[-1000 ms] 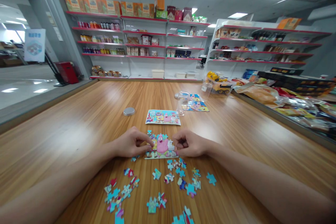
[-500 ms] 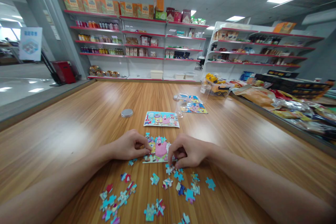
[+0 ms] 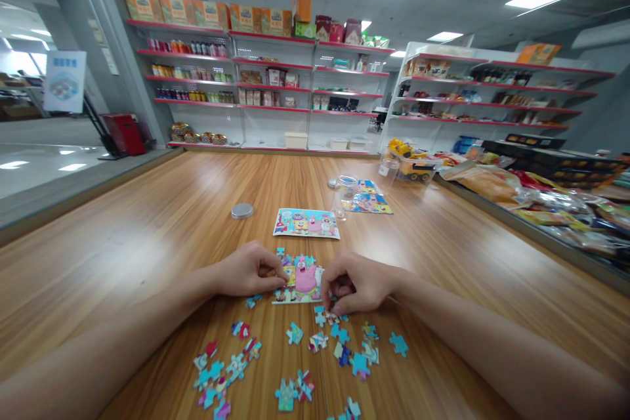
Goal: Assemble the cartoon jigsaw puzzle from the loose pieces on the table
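A partly joined jigsaw puzzle [image 3: 306, 279] with a pink starfish figure lies on the table between my hands. My left hand [image 3: 252, 269] is closed, thumb and forefinger pinched on the puzzle's left edge. Curled over its lower right edge is my right hand [image 3: 361, 281], with forefinger and thumb tips close together. Whatever those tips hold is hidden. Just below them lie a few loose puzzle pieces [image 3: 339, 332]. More pieces [image 3: 236, 365] are scattered nearer to me on the left, and others [image 3: 286, 395] at the front. Beyond the puzzle lies a matching picture card [image 3: 308, 223].
A silver round lid [image 3: 242, 211] sits left of the card. Back right are a clear jar [image 3: 346, 195], more cartoon puzzle pictures [image 3: 369, 203] and a clear bin of yellow toy trucks [image 3: 413, 164]. Packaged snacks [image 3: 546, 200] line the right side; stocked shelves [image 3: 275, 88] stand behind.
The view has shifted slightly, so everything sits a little further right. Both hands keep nearly the same pose at the puzzle.
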`<state>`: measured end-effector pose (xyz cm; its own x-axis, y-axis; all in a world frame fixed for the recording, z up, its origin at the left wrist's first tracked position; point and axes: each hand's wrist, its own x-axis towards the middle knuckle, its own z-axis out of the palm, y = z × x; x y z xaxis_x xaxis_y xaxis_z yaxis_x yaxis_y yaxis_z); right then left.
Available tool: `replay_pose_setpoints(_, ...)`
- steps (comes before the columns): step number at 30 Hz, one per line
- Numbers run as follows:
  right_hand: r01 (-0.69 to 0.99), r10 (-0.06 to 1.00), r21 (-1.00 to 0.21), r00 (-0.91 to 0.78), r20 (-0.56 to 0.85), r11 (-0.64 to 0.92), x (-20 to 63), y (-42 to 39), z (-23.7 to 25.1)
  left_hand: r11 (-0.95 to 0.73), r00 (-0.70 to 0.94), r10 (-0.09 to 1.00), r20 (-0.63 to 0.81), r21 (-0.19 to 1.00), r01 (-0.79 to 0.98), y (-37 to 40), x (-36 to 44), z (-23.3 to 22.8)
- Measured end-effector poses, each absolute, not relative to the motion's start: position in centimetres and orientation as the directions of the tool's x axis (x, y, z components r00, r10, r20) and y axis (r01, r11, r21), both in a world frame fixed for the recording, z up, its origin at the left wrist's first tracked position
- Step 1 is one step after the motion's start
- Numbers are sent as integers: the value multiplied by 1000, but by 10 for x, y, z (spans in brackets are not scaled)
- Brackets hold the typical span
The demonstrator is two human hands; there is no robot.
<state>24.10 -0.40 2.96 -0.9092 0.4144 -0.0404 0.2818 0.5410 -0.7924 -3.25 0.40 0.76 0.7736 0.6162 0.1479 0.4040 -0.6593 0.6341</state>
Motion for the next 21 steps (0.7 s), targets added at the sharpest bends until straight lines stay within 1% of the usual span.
replay_pose_setpoints(8,281,393,-752,-919,-31,597,241,-3,29,-635,772,625,114,649,419,4,-33,10)
replay_pose_setpoints(12,285,388,-754,-921,-43,592,242,-1,27,-640,779,619,99,639,427,4,-34,10)
replay_pose_setpoints(17,288,391,-805,-917,-76,519,244,3,22,-647,779,617,109,634,424,4,-35,9)
replay_pose_setpoints(21,298,399,-862,-908,-124,410,246,4,20,-656,782,611,122,630,415,4,-35,9)
